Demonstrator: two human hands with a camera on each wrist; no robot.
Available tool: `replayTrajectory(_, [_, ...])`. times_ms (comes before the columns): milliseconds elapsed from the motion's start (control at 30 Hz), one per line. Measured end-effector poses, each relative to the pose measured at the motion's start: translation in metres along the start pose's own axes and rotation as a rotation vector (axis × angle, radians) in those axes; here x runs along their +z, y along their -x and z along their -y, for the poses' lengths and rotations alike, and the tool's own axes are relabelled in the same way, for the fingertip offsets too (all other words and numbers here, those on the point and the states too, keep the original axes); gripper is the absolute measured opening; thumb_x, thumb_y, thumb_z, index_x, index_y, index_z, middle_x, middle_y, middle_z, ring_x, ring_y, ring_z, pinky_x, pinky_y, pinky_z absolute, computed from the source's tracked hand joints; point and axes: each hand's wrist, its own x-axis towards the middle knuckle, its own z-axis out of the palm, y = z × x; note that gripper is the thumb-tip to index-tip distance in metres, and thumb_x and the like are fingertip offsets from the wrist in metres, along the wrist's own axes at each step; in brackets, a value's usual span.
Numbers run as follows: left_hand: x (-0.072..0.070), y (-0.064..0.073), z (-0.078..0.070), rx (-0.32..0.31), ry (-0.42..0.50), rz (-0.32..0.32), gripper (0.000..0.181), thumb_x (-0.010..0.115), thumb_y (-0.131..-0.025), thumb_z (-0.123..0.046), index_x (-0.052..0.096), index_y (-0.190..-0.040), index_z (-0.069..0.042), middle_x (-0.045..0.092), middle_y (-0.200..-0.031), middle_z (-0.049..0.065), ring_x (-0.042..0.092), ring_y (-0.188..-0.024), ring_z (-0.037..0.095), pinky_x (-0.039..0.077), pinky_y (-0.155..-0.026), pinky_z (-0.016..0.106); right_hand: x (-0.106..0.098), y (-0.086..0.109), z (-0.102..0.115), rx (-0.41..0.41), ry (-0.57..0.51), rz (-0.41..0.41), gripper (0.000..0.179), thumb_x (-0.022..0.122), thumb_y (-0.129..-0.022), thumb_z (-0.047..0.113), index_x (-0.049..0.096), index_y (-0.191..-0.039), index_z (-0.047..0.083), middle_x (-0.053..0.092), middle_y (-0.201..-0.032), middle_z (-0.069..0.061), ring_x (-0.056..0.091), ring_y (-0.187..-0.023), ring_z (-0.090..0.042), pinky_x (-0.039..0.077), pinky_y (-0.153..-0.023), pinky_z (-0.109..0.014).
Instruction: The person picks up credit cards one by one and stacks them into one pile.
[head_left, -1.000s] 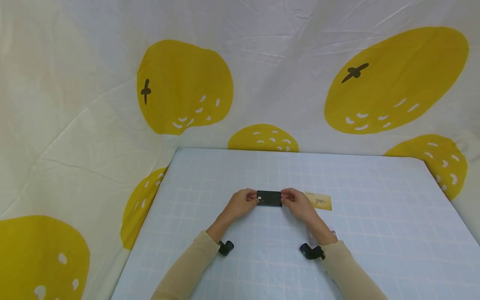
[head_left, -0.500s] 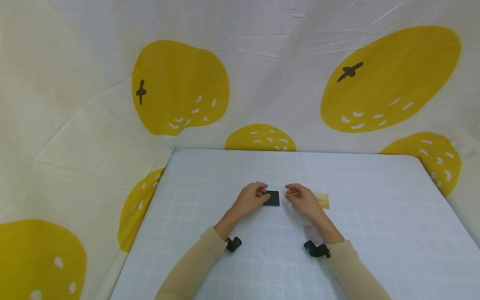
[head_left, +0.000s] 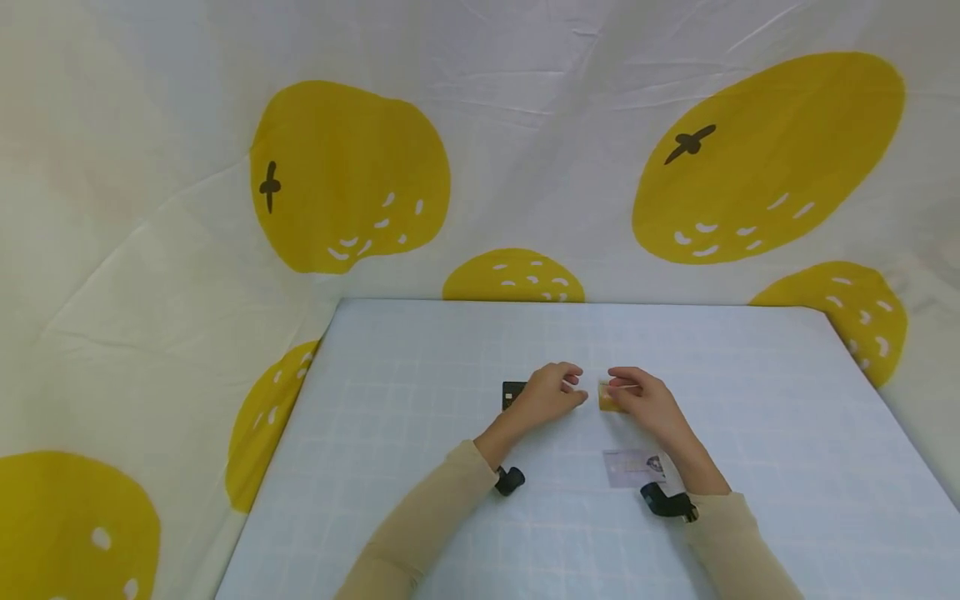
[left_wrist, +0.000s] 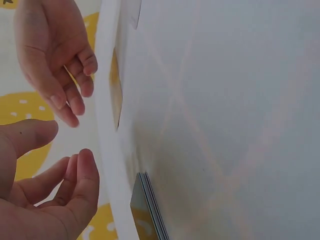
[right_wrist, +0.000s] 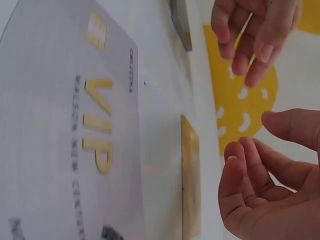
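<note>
My left hand (head_left: 550, 394) hovers over the right part of a stack of cards (left_wrist: 150, 210), whose top is a black card (head_left: 511, 392) with a chip. Its fingers are loosely bent, with a gap between thumb and fingertips and nothing held. To the right, my right hand (head_left: 651, 406) is over a gold card (head_left: 609, 400), hiding most of it in the head view; its thumb and fingers stand apart and hold nothing. Nearer me, below the right hand, lies a silver card (right_wrist: 65, 130) with gold VIP lettering and a chip.
The table (head_left: 420, 358) has a pale blue checked cloth. Behind it hangs a white sheet (head_left: 525, 167) with yellow fruit prints. A black wrist camera (head_left: 666, 502) overlaps the silver card's near right corner in the head view.
Both hands have let go of the black card stack, which stays on the table. They have shifted right, the right hand moving over the gold card. The silver card is more exposed.
</note>
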Motion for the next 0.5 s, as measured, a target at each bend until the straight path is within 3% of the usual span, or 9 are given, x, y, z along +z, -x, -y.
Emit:
replayTrajectory(233, [0.017,-0.019,-0.014,0.022,-0.134,0.073,0.042,0.074,-0.092,-0.022,0.064,-0.129,-0.005,0.066,-0.107,0.004,0.059,-0.088,0.01,0.048,-0.075,0.02,-0.021,0.005,-0.009,0.041,0.018,0.001,0.046,0.061,-0.101,0.024,0.052,-0.139,-0.002,0.059,-0.126,-0.025,0.06,-0.112,-0.039,0.052,-0.081,-0.031])
replayTrajectory(500, [0.034,-0.034,-0.019,-0.05,-0.331,0.138,0.051,0.074,-0.091,-0.031,0.059,-0.135,-0.01,0.06,-0.114,0.005,0.054,-0.092,0.011,0.047,-0.082,0.024,-0.037,0.003,-0.027,0.085,0.092,0.012,0.048,0.064,-0.099,0.023,0.053,-0.139,-0.002,0.057,-0.125,-0.024,0.059,-0.112,-0.039,0.051,-0.082,-0.04])
